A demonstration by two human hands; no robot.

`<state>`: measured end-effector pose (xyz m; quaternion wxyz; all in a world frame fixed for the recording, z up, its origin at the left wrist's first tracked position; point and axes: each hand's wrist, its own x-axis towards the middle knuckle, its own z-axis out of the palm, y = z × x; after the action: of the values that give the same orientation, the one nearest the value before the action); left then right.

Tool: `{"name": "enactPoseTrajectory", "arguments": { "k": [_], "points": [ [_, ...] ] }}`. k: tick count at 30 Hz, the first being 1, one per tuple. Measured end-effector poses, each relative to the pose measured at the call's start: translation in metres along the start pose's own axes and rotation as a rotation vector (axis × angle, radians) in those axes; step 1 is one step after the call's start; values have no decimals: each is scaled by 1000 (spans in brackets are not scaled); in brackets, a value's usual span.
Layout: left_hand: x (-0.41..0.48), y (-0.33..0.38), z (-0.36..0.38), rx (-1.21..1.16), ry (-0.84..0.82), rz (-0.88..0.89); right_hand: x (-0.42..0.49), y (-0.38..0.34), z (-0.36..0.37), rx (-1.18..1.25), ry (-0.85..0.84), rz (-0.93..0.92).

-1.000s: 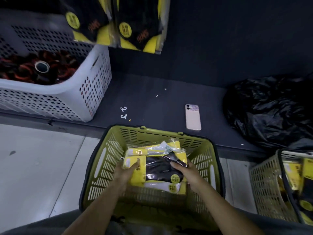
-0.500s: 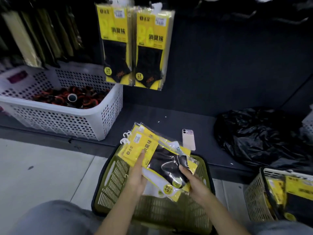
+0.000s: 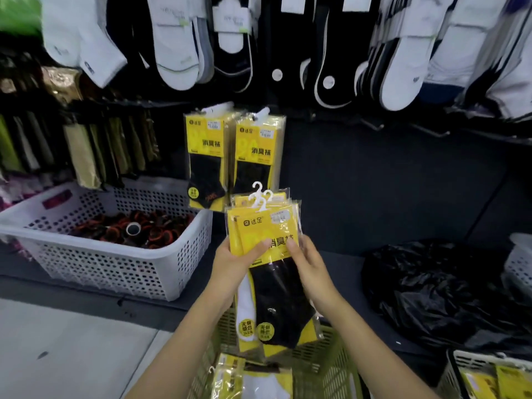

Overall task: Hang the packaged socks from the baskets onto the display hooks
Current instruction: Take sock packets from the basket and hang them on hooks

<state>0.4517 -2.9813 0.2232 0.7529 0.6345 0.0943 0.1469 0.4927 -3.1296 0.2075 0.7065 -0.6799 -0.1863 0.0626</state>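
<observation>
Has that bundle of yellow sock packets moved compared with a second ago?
Yes. The bundle of yellow sock packets has risen out of the yellow-green plastic basket, up towards the hanging yellow packets.

bare forearms (image 3: 178, 341), left hand (image 3: 233, 263), right hand (image 3: 312, 269)
</observation>
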Motion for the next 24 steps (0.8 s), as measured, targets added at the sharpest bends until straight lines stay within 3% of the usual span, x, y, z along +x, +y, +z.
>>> {"name": "enactPoseTrajectory", "arguments": {
  "k": [4, 8, 12, 17, 24],
  "points": [
    [6, 20, 1, -38, 35, 33, 7, -13, 17, 27, 52, -18],
    [14, 31, -11, 12, -78, -11, 21, -23, 20, 33, 173, -2],
    [28, 45, -26, 12, -118, 24, 40, -32, 25, 104, 100, -8],
    [50, 68, -48, 25, -41, 113, 71, -43, 30, 227, 88, 5],
    [86, 103, -86, 116, 170, 294, 134, -72, 28, 152, 224, -27]
  ]
}}
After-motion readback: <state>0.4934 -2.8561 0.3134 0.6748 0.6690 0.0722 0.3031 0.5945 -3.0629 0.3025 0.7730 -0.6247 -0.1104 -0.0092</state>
